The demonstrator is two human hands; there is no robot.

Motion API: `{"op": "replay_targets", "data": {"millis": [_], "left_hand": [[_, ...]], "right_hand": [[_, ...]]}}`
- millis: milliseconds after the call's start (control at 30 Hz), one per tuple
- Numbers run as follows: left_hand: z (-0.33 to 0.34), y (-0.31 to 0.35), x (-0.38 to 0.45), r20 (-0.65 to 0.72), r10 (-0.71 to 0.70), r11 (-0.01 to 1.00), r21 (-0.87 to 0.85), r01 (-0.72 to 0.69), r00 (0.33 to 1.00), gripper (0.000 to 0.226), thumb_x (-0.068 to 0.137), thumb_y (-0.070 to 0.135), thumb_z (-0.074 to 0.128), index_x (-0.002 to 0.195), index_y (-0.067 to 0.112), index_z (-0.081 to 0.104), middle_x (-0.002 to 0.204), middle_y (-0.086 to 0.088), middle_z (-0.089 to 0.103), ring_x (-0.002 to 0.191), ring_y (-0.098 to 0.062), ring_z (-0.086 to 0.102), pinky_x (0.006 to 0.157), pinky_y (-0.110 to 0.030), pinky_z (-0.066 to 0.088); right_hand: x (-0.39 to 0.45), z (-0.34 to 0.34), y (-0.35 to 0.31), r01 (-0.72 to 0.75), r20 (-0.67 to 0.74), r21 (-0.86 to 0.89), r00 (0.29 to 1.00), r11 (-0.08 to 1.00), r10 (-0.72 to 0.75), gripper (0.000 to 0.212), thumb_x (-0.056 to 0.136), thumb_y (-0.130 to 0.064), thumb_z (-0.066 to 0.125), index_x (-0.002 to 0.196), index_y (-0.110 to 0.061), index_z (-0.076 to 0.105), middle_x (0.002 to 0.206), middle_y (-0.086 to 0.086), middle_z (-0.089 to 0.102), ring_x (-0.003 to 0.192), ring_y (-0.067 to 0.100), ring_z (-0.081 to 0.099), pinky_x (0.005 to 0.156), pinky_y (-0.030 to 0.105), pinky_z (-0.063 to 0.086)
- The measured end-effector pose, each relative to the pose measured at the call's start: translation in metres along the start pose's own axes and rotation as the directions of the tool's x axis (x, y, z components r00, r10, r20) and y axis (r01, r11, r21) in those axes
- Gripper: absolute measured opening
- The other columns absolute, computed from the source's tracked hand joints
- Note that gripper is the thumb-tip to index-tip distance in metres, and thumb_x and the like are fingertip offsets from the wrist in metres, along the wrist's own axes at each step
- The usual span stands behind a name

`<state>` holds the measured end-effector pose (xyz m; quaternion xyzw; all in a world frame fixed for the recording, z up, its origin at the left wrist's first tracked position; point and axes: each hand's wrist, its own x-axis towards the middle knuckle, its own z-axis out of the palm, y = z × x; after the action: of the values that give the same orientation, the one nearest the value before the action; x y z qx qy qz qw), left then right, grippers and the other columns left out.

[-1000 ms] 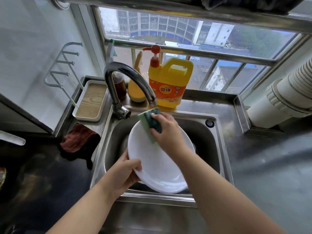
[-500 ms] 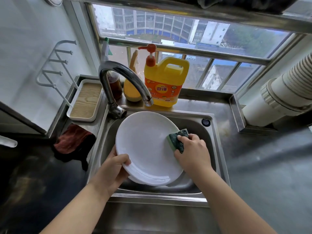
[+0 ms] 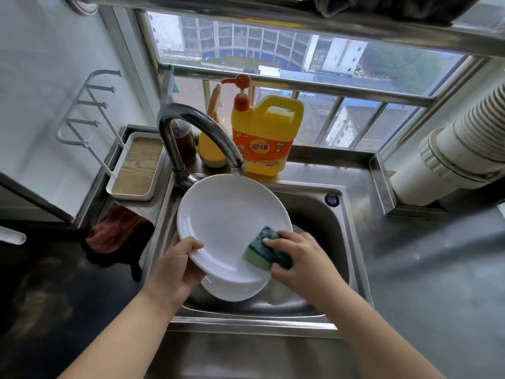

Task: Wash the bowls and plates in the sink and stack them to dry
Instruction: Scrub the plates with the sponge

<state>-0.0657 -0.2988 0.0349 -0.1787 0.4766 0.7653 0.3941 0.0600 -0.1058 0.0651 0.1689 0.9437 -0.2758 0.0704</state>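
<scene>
scrubbing under way, rinsing and stacking not yet begun

the left hand (image 3: 179, 269) grips the near-left rim of a white plate (image 3: 229, 217), thumb curled over the top edge, holding it tilted above the sink (image 3: 325, 222). the right hand (image 3: 300, 258) grips a green-and-dark sponge (image 3: 266, 248), fingers curled over its back, and presses it against the plate's face just to the right of the left grip, near the plate's lower right edge. directly under the held plate, just below both grips, a second white plate (image 3: 235, 289) lies in the basin, touching or nearly touching the first (i cannot tell which).

judging by this, the task is in its early-to-middle part: one plate is being scrubbed, and at least one more waits beneath it. no bowls are visible; the held plate hides much of the basin, so more may lie there. the faucet (image 3: 202, 132) arches over the plate's far edge, beyond both grips, and no water stream shows, so rinsing probably remains. the yellow detergent jug (image 3: 263, 140) stands behind the sink on the ledge. the wooden-bottomed tray (image 3: 136, 165), well to the left of the left grip on the surface, holds nothing washed, and the white rack (image 3: 87, 105) above it looks bare, so no stacking to dry appears done.
</scene>
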Motion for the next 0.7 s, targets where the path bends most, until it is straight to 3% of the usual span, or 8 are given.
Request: {"op": "replay_targets", "data": {"millis": [167,267,367,467,567,700], "left_hand": [[0.002,0.012,-0.01,0.044,-0.041,0.996,0.078,0.037,0.998,0.036,0.09,0.01,0.049,0.124,0.018,0.057,0.117,-0.015,0.067,0.108,-0.033,0.063,0.081,-0.043,0.055],[0.001,0.019,-0.01,0.008,-0.033,0.999,0.028,0.033,0.999,0.026,0.095,0.019,0.048,0.117,0.013,0.059,0.111,-0.016,0.069,0.107,-0.033,0.063,0.087,-0.044,0.051],[0.0,0.023,-0.007,-0.004,-0.015,1.0,0.011,0.016,1.0,0.027,0.098,0.025,0.045,0.115,0.012,0.062,0.11,-0.014,0.07,0.105,-0.029,0.064,0.089,-0.042,0.05],[0.002,0.021,-0.001,-0.005,-0.037,0.999,0.033,0.037,0.999,0.032,0.1,0.029,0.043,0.121,0.013,0.061,0.114,-0.014,0.069,0.106,-0.028,0.065,0.091,-0.042,0.05],[0.007,0.016,0.001,-0.005,-0.076,0.995,0.057,0.076,0.997,0.036,0.1,0.033,0.042,0.126,0.012,0.058,0.116,-0.014,0.069,0.109,-0.028,0.064,0.091,-0.042,0.051],[0.007,0.014,0.0,0.017,-0.076,0.987,0.145,0.073,0.997,0.037,0.102,0.032,0.039,0.127,0.012,0.056,0.115,-0.013,0.069,0.107,-0.027,0.065,0.083,-0.038,0.058]], "right_hand": [[0.014,-0.017,0.04,-0.109,-0.143,0.03,0.983,0.994,0.112,0.054,0.079,-0.023,0.068,0.132,-0.027,0.057,0.14,-0.001,0.051,0.117,0.025,0.048,0.104,0.039,0.04],[0.006,-0.034,0.052,-0.172,-0.213,0.017,0.962,0.985,0.171,0.065,0.078,-0.023,0.068,0.139,-0.031,0.048,0.123,0.002,0.061,0.102,0.022,0.057,0.085,0.03,0.047],[-0.01,-0.045,0.044,-0.145,0.037,-0.085,0.988,0.986,0.149,0.09,0.077,-0.03,0.068,0.142,-0.059,0.014,0.116,-0.001,0.061,0.087,0.012,0.06,0.072,0.022,0.047],[-0.024,-0.04,0.016,-0.063,0.288,0.087,0.957,0.994,0.035,0.101,0.076,-0.023,0.069,0.132,-0.073,0.002,0.123,-0.01,0.054,0.091,0.008,0.063,0.078,0.025,0.056],[-0.024,-0.03,0.002,-0.047,0.316,0.264,0.948,0.963,-0.041,0.094,0.074,-0.021,0.069,0.134,-0.069,0.015,0.117,-0.008,0.058,0.089,0.014,0.067,0.077,0.029,0.058],[-0.024,-0.025,0.001,-0.085,0.291,0.286,0.957,0.954,-0.002,0.07,0.071,-0.026,0.069,0.13,-0.051,0.041,0.099,-0.013,0.06,0.086,0.009,0.064,0.082,0.022,0.055]]}}
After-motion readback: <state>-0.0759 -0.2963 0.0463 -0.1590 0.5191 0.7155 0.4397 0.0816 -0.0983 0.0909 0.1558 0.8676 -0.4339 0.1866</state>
